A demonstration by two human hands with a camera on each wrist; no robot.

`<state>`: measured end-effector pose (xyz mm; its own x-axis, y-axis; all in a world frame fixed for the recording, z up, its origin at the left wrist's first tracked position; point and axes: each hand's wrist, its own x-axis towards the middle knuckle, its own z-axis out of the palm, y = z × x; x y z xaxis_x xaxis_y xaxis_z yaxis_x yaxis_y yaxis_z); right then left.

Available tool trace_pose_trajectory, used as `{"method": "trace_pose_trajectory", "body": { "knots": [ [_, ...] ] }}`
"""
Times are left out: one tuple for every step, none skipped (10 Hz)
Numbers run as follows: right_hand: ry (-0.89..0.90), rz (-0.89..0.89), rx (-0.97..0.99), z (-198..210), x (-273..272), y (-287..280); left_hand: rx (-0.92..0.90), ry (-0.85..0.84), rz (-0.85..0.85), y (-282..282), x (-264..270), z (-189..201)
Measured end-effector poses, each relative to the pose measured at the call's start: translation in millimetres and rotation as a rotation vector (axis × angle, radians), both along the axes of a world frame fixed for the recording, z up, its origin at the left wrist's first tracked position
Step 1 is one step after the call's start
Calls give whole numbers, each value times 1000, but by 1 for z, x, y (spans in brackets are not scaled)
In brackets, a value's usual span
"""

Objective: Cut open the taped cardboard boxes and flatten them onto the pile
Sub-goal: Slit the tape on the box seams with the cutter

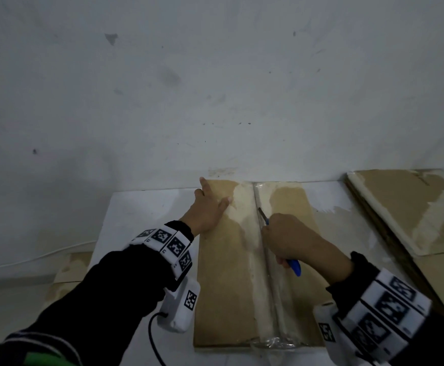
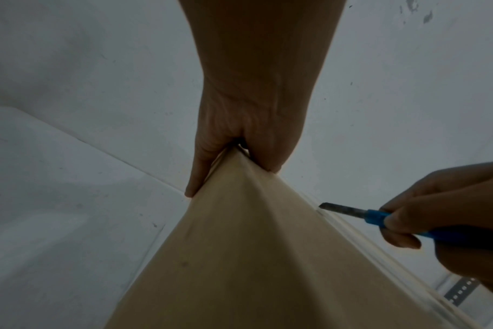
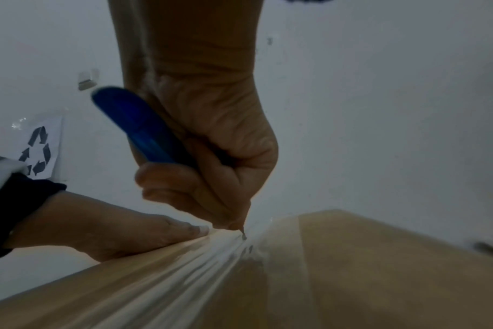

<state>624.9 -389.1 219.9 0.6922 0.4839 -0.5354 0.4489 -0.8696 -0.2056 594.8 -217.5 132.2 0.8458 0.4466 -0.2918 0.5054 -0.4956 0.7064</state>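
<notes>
Cardboard box [image 1: 226, 273]: one, brown, lying on the white tabletop [image 1: 141, 215] against the wall, its centre seam sealed with clear tape [image 1: 268, 273]; a pile of flattened cardboard [image 1: 405, 207] lies well apart to the box's right. Hands: left hand [image 1: 210, 210] spread flat with straight fingers on the box's far left panel, steadying it; right hand [image 1: 286, 239] curled round a blue-handled utility knife [image 1: 294, 268], blade tip at the taped seam. Step in hand, by judgement: slitting the seam tape; next move calls for drawing the blade along the seam, shallow, left hand well off the cutting line.
</notes>
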Motion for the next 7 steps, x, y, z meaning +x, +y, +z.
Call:
{"method": "trace_pose_trajectory", "body": {
  "knots": [
    [-13, 170, -136, -6, -1, 5, 0, -3, -1, 0, 0, 0],
    [-86, 173, -210, -8, -6, 14, -3, -10, -4, 0, -1, 1],
    [-133, 268, -302, -8, -5, 19, -7, -8, -7, 1, 0, 0],
    [-66, 266, -277, -2, -8, 23, -2, -5, -9, 1, 1, -2],
    [66, 260, -233, 0, -5, 18, 2, -5, -7, 1, 2, -2],
    [119, -4, -23, 0, -9, -2, 12, -3, -10, 2, 3, -3],
    [158, 3, -23, -5, -14, -9, 9, 5, -11, 3, 3, -5]
  ]
}}
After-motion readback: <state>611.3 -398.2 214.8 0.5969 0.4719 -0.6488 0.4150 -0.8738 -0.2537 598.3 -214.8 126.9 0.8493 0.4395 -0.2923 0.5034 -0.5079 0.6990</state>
